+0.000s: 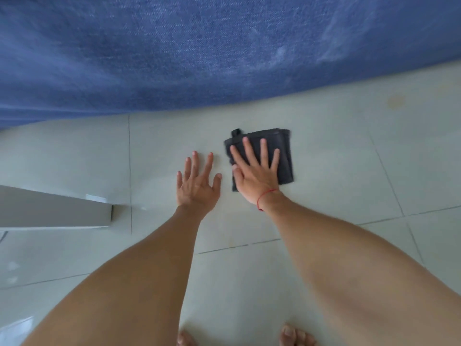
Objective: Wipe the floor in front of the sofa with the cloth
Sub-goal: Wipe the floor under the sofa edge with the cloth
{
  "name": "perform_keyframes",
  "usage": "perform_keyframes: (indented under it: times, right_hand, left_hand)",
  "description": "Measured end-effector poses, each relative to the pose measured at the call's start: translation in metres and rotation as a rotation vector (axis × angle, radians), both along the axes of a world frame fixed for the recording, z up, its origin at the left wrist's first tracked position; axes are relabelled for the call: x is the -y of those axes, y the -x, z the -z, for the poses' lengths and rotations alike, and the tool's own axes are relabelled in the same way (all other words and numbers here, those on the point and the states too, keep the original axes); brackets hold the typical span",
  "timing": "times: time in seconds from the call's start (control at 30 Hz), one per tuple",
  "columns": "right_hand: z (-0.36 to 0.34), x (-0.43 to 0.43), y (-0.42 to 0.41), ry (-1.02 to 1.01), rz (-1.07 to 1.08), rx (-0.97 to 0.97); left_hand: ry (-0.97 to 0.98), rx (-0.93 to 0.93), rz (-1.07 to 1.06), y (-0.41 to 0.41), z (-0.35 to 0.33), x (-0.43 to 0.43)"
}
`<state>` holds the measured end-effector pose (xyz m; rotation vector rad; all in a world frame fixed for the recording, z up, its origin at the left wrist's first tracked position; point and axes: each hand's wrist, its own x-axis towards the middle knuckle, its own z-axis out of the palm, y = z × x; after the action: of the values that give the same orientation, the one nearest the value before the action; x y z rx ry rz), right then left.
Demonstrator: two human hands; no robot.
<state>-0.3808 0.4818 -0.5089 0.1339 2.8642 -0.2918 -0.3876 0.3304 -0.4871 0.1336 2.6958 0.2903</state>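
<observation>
Pressing flat with fingers [262,151] spread wide, palm down on the folded dark grey square cloth [284,156], pinning rather than pinching it. Belonging to the right hand [257,173], with a thin red string bracelet [265,196] round the wrist. Resting just beside it, not touching the cloth, the left hand [197,183], also splayed open and laid palm down on bare tile, apparently bracing body weight. Lying on the pale glossy tiled floor [336,171], near the lower edge of the blue denim-textured fabric sofa [199,58], cloth with a small loop tab at its far left corner. Slightly blurred along the cloth's left edge, suggesting a sideways stroke in progress: wiping step itself, judged mid-task. Off to the left, a pale grey flat-sided furniture piece [55,211], its kind unclear. Farther right, close to the sofa edge, a faint yellowish stain [396,101] on the tile, well apart from the cloth. Next, probably: steady downward pressure while sliding along the sofa front, perhaps rightward toward that mark, shifting the bracing hand to follow. At the bottom edge, bare toes [296,335].
</observation>
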Motion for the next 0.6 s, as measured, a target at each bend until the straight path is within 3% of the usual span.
perform_keyframes:
  times: [0.13, 0.23, 0.33, 0.4, 0.53, 0.6]
  right_hand:
    - [0.001, 0.042, -0.037, 0.008, -0.164, -0.009]
    - [0.0, 0.056, -0.069, 0.039, -0.168, -0.006]
    - [-0.001, 0.046, -0.084, 0.067, -0.132, -0.028]
    - [-0.001, 0.02, -0.092, 0.052, -0.05, -0.042]
    - [0.0, -0.048, -0.118, 0.019, 0.333, 0.035]
    - [-0.001, -0.052, -0.12, 0.017, 0.398, 0.041]
  left_hand:
    - [0.077, -0.071, -0.174, -0.027, -0.006, 0.044]
    - [0.102, 0.022, -0.306, -0.046, -0.009, 0.069]
    - [0.056, 0.127, -0.304, -0.061, -0.008, 0.075]
    - [0.042, 0.127, -0.304, -0.062, -0.006, 0.078]
    - [0.039, 0.141, -0.293, -0.063, -0.005, 0.08]
    - [0.036, 0.137, -0.298, -0.065, -0.003, 0.079]
